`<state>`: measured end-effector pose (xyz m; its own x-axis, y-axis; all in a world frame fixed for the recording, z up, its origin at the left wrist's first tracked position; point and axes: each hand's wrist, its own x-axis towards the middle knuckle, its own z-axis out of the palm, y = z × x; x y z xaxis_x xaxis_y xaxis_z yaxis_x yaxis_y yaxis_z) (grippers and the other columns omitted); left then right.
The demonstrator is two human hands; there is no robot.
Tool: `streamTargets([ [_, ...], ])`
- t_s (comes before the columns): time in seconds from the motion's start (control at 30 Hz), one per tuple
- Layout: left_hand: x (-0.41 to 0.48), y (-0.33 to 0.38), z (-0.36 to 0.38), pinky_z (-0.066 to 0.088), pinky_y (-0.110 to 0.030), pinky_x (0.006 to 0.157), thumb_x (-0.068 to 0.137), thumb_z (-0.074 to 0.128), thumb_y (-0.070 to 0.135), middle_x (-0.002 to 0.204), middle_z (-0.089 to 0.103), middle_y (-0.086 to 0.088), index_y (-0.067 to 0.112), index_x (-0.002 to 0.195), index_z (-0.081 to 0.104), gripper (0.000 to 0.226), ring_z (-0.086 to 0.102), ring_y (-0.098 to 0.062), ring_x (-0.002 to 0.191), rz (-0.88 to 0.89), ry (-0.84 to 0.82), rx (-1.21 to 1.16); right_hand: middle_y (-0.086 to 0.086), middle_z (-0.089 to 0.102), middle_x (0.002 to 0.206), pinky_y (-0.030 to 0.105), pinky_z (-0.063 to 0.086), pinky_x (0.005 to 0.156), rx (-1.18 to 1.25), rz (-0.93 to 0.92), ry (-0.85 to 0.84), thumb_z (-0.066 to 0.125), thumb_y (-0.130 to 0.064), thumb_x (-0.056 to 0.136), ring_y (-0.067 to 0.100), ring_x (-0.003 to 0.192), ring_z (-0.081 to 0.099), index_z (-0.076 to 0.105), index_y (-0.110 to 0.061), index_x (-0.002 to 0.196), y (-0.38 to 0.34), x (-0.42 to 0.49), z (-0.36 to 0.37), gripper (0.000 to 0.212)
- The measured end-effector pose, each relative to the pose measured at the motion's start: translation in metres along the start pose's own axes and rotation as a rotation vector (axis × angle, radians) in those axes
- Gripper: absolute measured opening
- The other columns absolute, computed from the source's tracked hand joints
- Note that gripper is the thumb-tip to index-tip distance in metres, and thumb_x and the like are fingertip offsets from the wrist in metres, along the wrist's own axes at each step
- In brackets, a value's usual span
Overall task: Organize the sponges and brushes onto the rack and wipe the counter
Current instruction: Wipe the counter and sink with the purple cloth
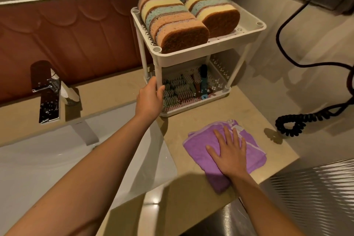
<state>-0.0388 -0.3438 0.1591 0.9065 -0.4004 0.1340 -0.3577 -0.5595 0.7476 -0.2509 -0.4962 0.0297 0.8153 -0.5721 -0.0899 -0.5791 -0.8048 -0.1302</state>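
Pressing folded purple cloth (197, 140) flat onto beige stone surface (258, 105) with right hand (229, 153), fingers (228, 134) straight; white plastic two-tier rack (191, 51) near, ahead-left of them, front post gripped by left hand (149, 97). Sponges (172, 21) on top tier, brushes (180, 90) below.

No text, brand, number or sign is being shown legibly anywhere in view. A small white tag (236, 127) is being seen at the 12 o'clock edge of the purple cloth (199, 140), but it is too small for any print on it to be read.
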Motion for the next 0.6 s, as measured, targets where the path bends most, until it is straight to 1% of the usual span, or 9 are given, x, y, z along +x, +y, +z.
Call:
streamTargets([
  [0.1, -0.003, 0.002, 0.001, 0.042, -0.030, 0.074, 0.098, 0.044, 0.022, 0.113, 0.063, -0.009, 0.013, 0.121, 0.051, 0.025, 0.058, -0.022, 0.097, -0.040, 0.003, -0.012, -0.001, 0.008, 0.159, 0.047, -0.004, 0.116, -0.008, 0.037, -0.016, -0.019, -0.083, 0.063, 0.025, 0.147, -0.005, 0.013, -0.038, 0.147, 0.007, 0.011, -0.004, 0.101],
  [0.17, -0.005, 0.004, 0.001, 0.041, -0.030, 0.073, 0.098, 0.044, 0.022, 0.113, 0.063, -0.009, 0.013, 0.121, 0.050, 0.025, 0.054, -0.017, 0.091, -0.065, 0.004, -0.031, -0.001, 0.005, 0.159, 0.047, -0.006, 0.116, -0.001, 0.075, -0.035, -0.010, -0.082, 0.065, 0.025, 0.146, -0.007, 0.012, -0.038, 0.147, 0.009, 0.017, -0.006, 0.096],
  [0.23, -0.006, 0.004, 0.001, 0.045, -0.032, 0.075, 0.098, 0.044, 0.021, 0.113, 0.062, -0.009, 0.012, 0.120, 0.050, 0.025, 0.054, -0.018, 0.091, -0.081, -0.013, -0.062, -0.001, 0.003, 0.160, 0.046, -0.008, 0.115, 0.015, 0.104, -0.044, -0.006, -0.077, 0.067, 0.024, 0.146, -0.008, 0.011, -0.038, 0.148, 0.009, 0.019, -0.007, 0.092],
  [0.3, -0.008, 0.004, 0.001, 0.046, -0.036, 0.080, 0.098, 0.044, 0.020, 0.114, 0.061, -0.011, 0.011, 0.121, 0.048, 0.025, 0.057, -0.022, 0.097, -0.105, -0.053, -0.096, 0.000, 0.002, 0.160, 0.045, -0.009, 0.115, 0.022, 0.107, -0.048, -0.006, -0.076, 0.067, 0.023, 0.146, -0.009, 0.010, -0.038, 0.148, 0.010, 0.019, -0.007, 0.091],
  [0.4, -0.015, 0.004, 0.002, 0.043, -0.032, 0.082, 0.098, 0.044, 0.021, 0.123, 0.057, -0.011, 0.011, 0.127, 0.042, 0.031, 0.053, -0.018, 0.101, -0.150, -0.114, -0.133, 0.000, -0.001, 0.160, 0.044, -0.011, 0.115, 0.021, 0.094, -0.064, -0.009, -0.076, 0.066, 0.023, 0.146, -0.011, 0.007, -0.038, 0.148, 0.011, 0.018, -0.008, 0.092],
  [0.47, -0.024, 0.002, 0.003, 0.042, -0.031, 0.087, 0.098, 0.045, 0.021, 0.132, 0.053, -0.010, 0.013, 0.133, 0.036, 0.037, 0.052, -0.020, 0.112, -0.183, -0.141, -0.157, 0.000, -0.002, 0.160, 0.044, -0.011, 0.115, 0.011, 0.090, -0.063, -0.010, -0.074, 0.067, 0.023, 0.146, -0.011, 0.006, -0.037, 0.148, 0.010, 0.016, -0.008, 0.091],
  [0.53, -0.031, 0.000, 0.004, 0.041, -0.034, 0.095, 0.097, 0.045, 0.019, 0.139, 0.047, -0.010, 0.015, 0.139, 0.031, 0.044, 0.047, -0.025, 0.125, -0.191, -0.156, -0.171, 0.001, -0.002, 0.159, 0.044, -0.011, 0.115, 0.001, 0.088, -0.047, -0.010, -0.073, 0.067, 0.023, 0.146, -0.010, 0.005, -0.035, 0.149, 0.008, 0.015, -0.008, 0.091],
  [0.6, -0.035, 0.000, 0.003, 0.038, -0.037, 0.102, 0.097, 0.046, 0.019, 0.145, 0.041, -0.010, 0.016, 0.142, 0.026, 0.049, 0.041, -0.028, 0.131, -0.204, -0.167, -0.170, 0.001, -0.003, 0.159, 0.044, -0.011, 0.115, -0.002, 0.083, -0.043, -0.011, -0.073, 0.067, 0.023, 0.146, -0.010, 0.005, -0.034, 0.149, 0.007, 0.012, -0.007, 0.092],
])
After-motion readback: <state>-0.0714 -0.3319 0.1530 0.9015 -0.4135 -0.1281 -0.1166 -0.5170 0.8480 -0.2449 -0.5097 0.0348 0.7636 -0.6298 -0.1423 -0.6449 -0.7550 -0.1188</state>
